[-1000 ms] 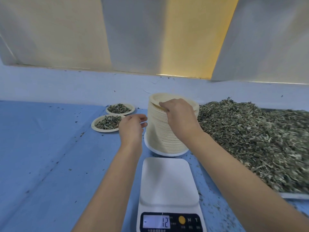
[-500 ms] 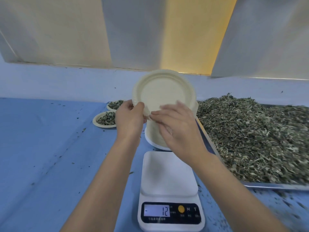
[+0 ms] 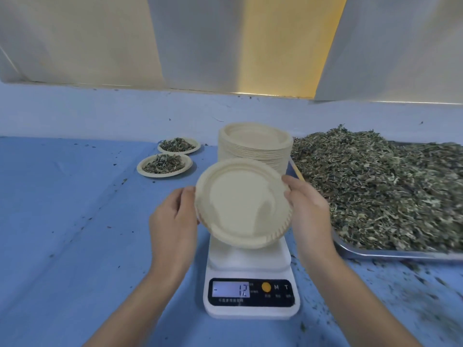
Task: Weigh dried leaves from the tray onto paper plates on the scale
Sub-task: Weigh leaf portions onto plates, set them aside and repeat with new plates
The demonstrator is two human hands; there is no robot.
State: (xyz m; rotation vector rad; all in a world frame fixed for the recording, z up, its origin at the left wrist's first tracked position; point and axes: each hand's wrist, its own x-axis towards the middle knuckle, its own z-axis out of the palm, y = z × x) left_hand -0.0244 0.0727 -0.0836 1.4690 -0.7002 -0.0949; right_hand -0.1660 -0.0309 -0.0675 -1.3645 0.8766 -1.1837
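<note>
Blue worktop [image 3: 62, 221] carries the steel tray [image 3: 390, 254] heaped with dried leaves [image 3: 375, 191], then the stack of paper plates [image 3: 253, 146], then the white scale [image 3: 250, 264] reading minus 12, and above its platform my left grip [image 3: 172, 221] and right grip [image 3: 310, 211] clasp one empty paper plate [image 3: 240, 204] by opposite rims.

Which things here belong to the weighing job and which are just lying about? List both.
Job: empty plate held by left hand and right hand; scale; plate stack; tray; dried leaves; near filled plate; far filled plate.
Lying about: leaf crumbs on the blue cover; wall panels.
</note>
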